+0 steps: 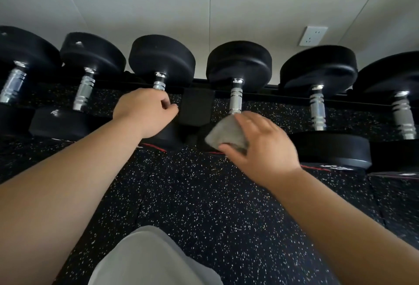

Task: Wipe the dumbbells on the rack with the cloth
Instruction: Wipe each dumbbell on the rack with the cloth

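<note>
Grey-clad knee, speckled floor, pale wall, perhaps panelled

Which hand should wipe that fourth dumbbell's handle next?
Right. The right hand already holds the cloth just below that handle. The left hand has no cloth and sits on the third dumbbell.

The dumbbells have matt black rubbery heads and shiny ribbed metal grips, the cloth is soft grey fabric, and the floor is speckled black rubber.
</note>
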Demonstrator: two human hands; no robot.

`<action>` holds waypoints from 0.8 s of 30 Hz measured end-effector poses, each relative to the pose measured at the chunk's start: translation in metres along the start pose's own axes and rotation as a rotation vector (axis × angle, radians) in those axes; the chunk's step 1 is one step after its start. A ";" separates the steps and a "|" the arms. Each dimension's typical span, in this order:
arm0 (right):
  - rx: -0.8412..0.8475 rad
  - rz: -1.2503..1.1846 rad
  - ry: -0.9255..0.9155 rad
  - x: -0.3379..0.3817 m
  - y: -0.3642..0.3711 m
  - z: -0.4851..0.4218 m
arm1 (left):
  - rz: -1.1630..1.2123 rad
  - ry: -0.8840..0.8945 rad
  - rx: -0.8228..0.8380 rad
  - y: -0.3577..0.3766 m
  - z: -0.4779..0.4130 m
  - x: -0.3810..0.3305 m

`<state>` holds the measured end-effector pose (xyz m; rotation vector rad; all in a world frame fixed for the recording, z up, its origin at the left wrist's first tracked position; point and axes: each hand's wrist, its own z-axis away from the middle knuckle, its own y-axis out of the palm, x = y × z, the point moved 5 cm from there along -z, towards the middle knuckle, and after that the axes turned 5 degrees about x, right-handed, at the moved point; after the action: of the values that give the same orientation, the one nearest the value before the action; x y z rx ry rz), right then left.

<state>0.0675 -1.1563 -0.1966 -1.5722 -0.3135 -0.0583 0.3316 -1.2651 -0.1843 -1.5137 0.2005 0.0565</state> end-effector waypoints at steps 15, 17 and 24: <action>0.116 0.231 -0.255 0.082 0.008 -0.023 | -0.009 0.007 -0.012 -0.001 -0.001 -0.001; 0.060 0.160 -0.212 0.052 0.001 -0.015 | 0.001 0.009 -0.007 -0.001 -0.001 -0.001; -0.071 0.092 0.047 0.032 0.004 0.001 | 0.010 0.005 -0.013 -0.002 0.000 -0.001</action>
<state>0.0990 -1.1501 -0.1928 -1.6515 -0.2044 -0.0355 0.3306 -1.2653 -0.1826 -1.5263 0.2120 0.0624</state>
